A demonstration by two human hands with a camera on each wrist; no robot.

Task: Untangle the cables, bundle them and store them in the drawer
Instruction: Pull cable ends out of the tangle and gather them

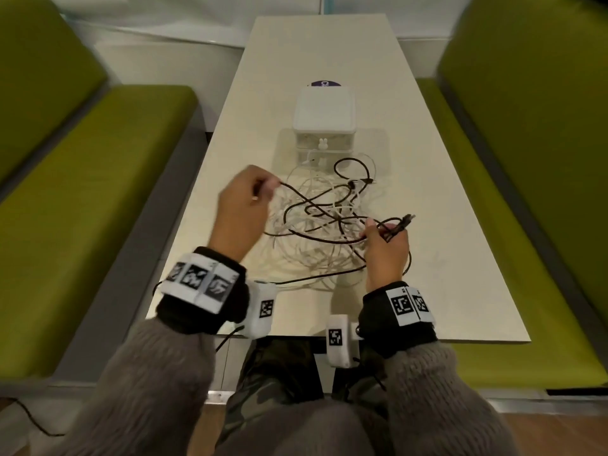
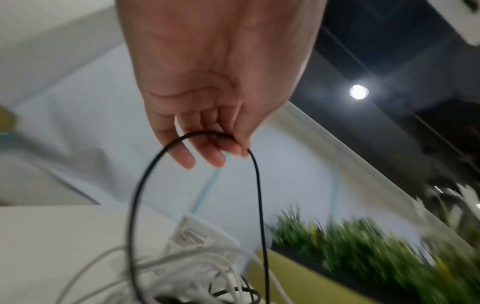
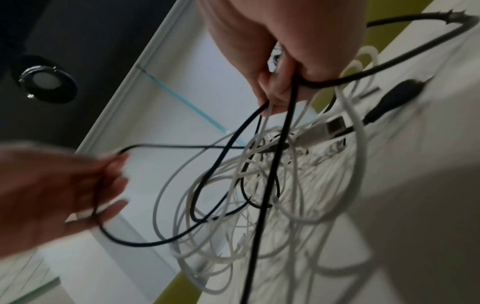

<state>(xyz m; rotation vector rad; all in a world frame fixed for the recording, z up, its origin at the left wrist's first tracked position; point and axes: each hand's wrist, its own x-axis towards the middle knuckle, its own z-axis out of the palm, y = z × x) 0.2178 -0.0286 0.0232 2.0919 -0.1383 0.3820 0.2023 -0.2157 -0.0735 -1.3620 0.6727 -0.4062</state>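
The thin black cable (image 1: 329, 222) is pinched by the left hand (image 1: 243, 205) and right hand (image 1: 386, 245), still knotted with white cables (image 1: 312, 258); untangling probably needs gentle separation.

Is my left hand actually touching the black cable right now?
Touching. The left wrist view shows the left hand with the black cable looped over its curled fingers.

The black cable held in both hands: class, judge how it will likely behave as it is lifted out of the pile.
The black cable probably stays floppy: it sags in loops between the left hand and the right hand. It will likely drag the white cables along, since they cross it.
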